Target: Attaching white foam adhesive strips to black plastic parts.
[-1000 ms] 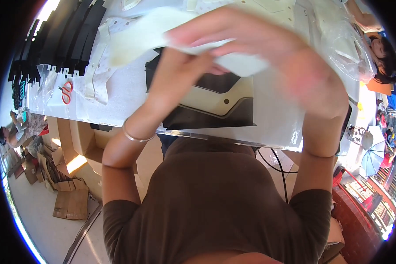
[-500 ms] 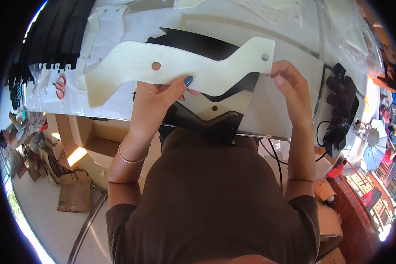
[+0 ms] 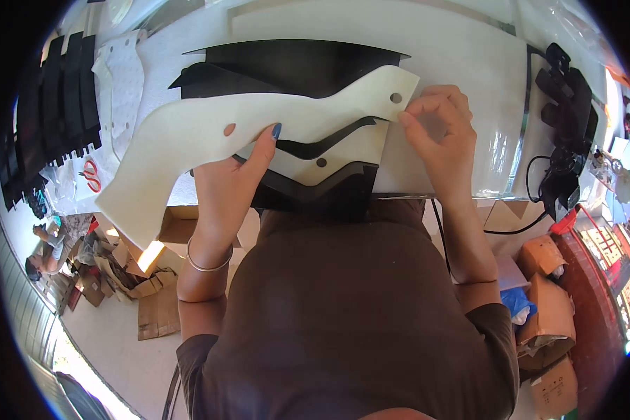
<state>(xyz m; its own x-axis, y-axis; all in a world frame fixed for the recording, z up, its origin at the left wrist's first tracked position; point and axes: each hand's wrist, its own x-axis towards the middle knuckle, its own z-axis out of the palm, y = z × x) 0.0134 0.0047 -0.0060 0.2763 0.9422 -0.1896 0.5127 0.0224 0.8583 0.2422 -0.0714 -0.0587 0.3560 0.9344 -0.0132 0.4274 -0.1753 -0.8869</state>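
Note:
A long, wavy cream sheet piece (image 3: 182, 129) with a round hole near each end is held above the table at a slant, its wide left end lowest. My left hand (image 3: 232, 175) grips its lower edge, thumb on top and fingers hidden beneath. At the narrow right end, thumb and forefinger of my right hand (image 3: 444, 126) pinch together at the corner; whether a thin layer lies between them is too small to tell. Under the sheet lie black shaped pieces (image 3: 294, 59), another cream piece (image 3: 357, 148) with a dark hole, and a glossy black piece (image 3: 353, 196) at the table edge.
Black strips (image 3: 49, 115), white dotted sheets (image 3: 124, 77) and red-handled scissors (image 3: 91, 175) lie at the left of the table (image 3: 462, 56). A black corded device (image 3: 563, 133) sits at the right. Cardboard boxes (image 3: 549, 308) stand on the floor; another person (image 3: 45, 248) is far left.
The cream sheet has shifted left, its left end tilting down toward me. My right hand has moved left with the sheet's corner, its fingers more curled. The view has shifted slightly.

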